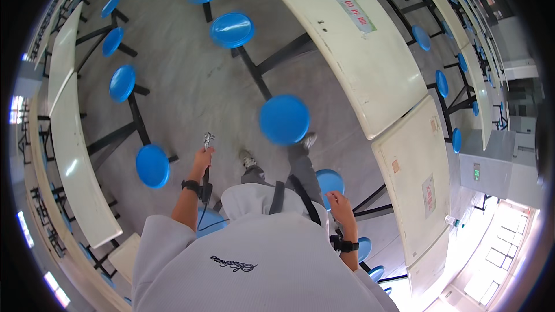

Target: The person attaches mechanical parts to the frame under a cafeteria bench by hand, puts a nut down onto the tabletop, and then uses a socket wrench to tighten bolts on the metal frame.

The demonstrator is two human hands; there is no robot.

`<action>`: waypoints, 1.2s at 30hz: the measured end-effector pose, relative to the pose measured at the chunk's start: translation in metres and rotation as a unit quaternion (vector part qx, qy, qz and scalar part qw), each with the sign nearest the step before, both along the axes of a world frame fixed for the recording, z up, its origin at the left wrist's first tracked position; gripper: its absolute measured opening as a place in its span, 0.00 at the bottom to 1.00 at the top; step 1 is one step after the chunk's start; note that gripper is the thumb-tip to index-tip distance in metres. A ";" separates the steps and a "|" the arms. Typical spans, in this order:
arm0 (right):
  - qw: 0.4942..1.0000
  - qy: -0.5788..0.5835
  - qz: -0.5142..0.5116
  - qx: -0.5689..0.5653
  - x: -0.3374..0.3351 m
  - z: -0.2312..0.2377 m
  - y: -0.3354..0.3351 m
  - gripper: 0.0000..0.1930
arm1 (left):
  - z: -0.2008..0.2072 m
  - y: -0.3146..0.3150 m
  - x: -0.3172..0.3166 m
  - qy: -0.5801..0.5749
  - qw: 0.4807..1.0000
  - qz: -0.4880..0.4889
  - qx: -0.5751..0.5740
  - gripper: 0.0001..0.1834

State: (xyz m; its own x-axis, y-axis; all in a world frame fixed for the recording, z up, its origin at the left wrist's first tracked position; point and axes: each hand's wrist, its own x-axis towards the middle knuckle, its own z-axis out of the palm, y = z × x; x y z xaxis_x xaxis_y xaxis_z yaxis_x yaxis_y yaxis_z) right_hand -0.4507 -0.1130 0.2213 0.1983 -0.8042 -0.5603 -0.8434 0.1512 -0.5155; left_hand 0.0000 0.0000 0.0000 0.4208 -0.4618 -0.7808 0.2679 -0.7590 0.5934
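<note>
My left hand [200,160] is closed around an adjustable wrench [208,138], whose silver head sticks out beyond the fingers, with a dark handle below. That hand hangs over the grey floor, to the left of my shoes. My right hand [341,207] hangs low at my right side with its fingers curled in, and nothing shows in it. Just beyond it is a round blue stool seat [330,181], partly covered by the hand. Black bands sit on both wrists, and a thin cable runs from the left one.
Long cream tables [370,75] line my right, with another cream table [72,156] on the left. Blue stools [284,119] on black frames stand close ahead, and one stool [152,166] is near my left hand. A clear bottle [452,221] stands by the right table's edge.
</note>
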 end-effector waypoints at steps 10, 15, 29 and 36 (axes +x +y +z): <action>0.968 -0.245 -0.051 0.024 0.068 0.008 -0.214 0.14 | 0.145 -0.234 -0.101 -0.125 0.921 -0.257 -0.264 0.20; 0.936 -0.351 -0.026 0.021 0.108 0.037 -0.247 0.15 | 0.233 -0.280 -0.141 -0.095 0.842 -0.486 -0.214 0.15; 0.963 -0.183 0.032 0.197 0.082 0.014 -0.285 0.13 | 0.218 -0.365 -0.161 -0.125 0.644 -0.729 -0.197 0.14; 0.958 -0.237 -0.017 0.163 0.062 0.021 -0.271 0.14 | 0.210 -0.398 -0.159 0.027 0.638 -0.734 -0.229 0.14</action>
State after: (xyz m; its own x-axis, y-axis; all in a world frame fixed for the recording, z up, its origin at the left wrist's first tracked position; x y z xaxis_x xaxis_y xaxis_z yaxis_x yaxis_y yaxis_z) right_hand -0.3888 -0.3838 0.2418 0.4692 -0.6130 -0.6357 -0.5178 0.3921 -0.7603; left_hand -0.1595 -0.3979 0.2096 -0.7507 -0.5117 -0.4179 -0.5037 0.0341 0.8632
